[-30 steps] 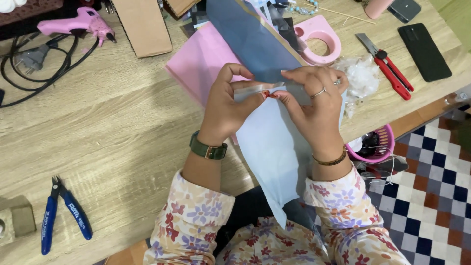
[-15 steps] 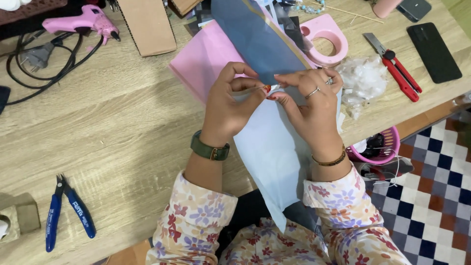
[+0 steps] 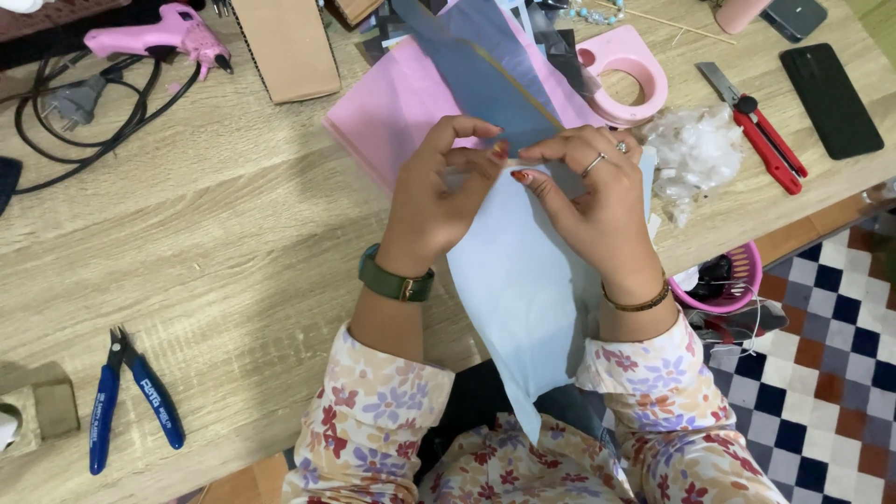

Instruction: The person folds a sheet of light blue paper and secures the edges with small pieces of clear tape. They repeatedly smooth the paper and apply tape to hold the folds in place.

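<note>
Right now both hands work one long blue strip (image 3: 523, 280) over the tabletop (image 3: 233, 243). Left hand (image 3: 439, 201) and right hand (image 3: 593, 201) face each other, wrists bent inward, fingers (image 3: 485, 163) of each pinched together on the strip at its middle. Its long axis runs from the lap up and slightly left, away from the person; the darker end rises over one pink sheet (image 3: 392, 112).

Around them I count one pink glue gun (image 3: 159, 33), one blue pliers (image 3: 131, 397), one red cutter (image 3: 761, 131), one pink tape ring (image 3: 621, 79), one black phone (image 3: 831, 98) and one pink basket (image 3: 723, 285).
</note>
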